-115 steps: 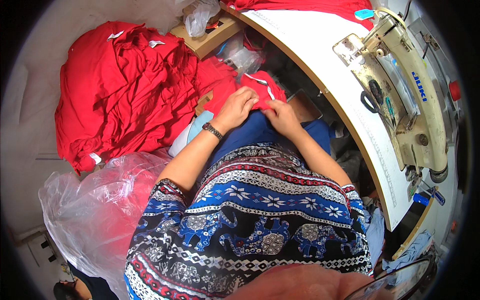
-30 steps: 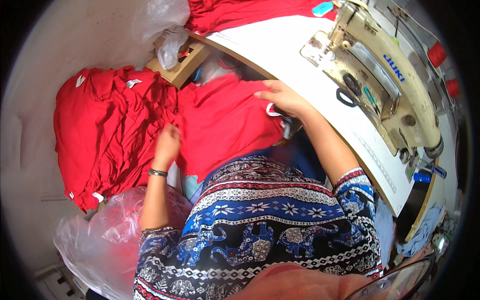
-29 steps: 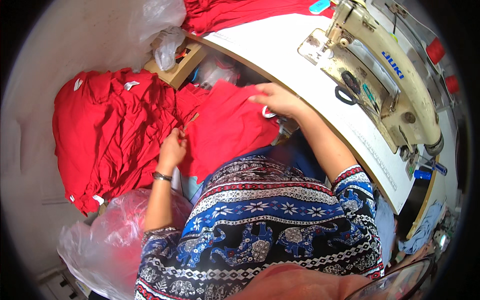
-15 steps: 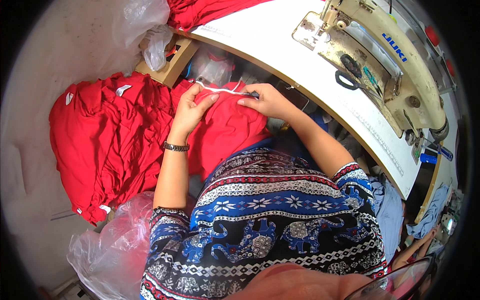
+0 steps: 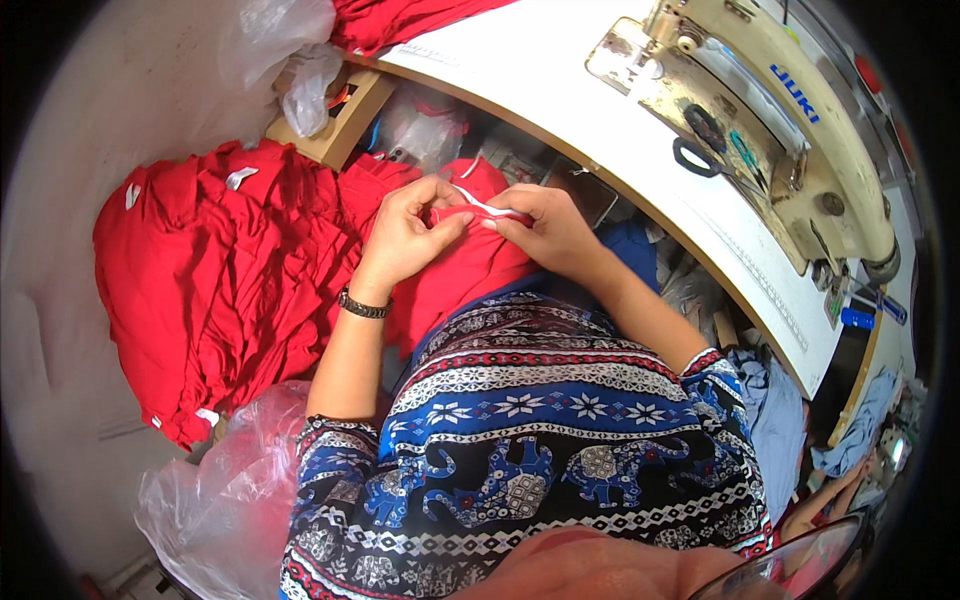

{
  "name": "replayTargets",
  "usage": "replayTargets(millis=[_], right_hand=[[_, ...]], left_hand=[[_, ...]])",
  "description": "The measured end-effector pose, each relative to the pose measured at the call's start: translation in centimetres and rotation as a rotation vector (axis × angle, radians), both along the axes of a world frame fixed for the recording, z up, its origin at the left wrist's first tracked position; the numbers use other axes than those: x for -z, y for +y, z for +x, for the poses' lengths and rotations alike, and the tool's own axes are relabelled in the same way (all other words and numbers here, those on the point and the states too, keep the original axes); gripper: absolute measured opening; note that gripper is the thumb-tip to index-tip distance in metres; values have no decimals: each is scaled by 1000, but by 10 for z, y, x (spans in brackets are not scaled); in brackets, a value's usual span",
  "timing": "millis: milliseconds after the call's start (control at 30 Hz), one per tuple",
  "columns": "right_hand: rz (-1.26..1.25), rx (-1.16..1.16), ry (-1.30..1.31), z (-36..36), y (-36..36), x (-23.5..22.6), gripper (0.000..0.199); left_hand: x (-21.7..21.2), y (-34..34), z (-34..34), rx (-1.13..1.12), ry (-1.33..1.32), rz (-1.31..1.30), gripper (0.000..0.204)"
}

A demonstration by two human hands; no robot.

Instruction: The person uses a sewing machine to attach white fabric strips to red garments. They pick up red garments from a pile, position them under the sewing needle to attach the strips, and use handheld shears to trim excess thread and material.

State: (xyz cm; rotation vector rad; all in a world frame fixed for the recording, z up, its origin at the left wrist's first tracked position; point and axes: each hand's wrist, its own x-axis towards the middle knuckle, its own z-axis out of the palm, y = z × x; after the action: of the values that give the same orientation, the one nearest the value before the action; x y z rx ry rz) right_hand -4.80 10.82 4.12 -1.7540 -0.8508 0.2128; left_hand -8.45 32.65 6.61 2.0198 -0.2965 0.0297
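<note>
A red garment (image 5: 450,295) lies over my lap, with a white strip of tape (image 5: 478,205) along the edge that is raised between my hands. My left hand (image 5: 412,235) pinches this edge between thumb and fingers. Close on its right, my right hand (image 5: 548,232) grips the same edge, thumb on top. The strip runs from one hand to the other, and one thin white end stands up beyond them. My fingers partly hide the gripped cloth. Whether my right hand also holds something else cannot be made out.
Red garments (image 5: 220,280) form a heap at left, above a clear plastic bag (image 5: 230,500). A white sewing table (image 5: 560,75) curves ahead, bearing a sewing machine (image 5: 850,170), black scissors (image 5: 700,165) and teal snips (image 5: 745,150). Another person's arm (image 5: 825,500) shows at lower right.
Both hands have come lower and closer together, bringing the garment edge nearer to me. The dark object seen at my right fingers before is no longer visible.
</note>
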Motion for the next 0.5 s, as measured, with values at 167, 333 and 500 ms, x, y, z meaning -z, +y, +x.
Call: replayTargets(millis=[167, 333, 500], right_hand=[[51, 252, -120, -18, -4, -2, 20], [187, 354, 34, -24, -8, 13, 12], [284, 339, 277, -34, -9, 38, 9]], left_hand=[[-1, -13, 3, -2, -2, -18, 18], [-6, -45, -25, 22, 295, -411, 29], [19, -52, -30, -65, 462, -800, 16]])
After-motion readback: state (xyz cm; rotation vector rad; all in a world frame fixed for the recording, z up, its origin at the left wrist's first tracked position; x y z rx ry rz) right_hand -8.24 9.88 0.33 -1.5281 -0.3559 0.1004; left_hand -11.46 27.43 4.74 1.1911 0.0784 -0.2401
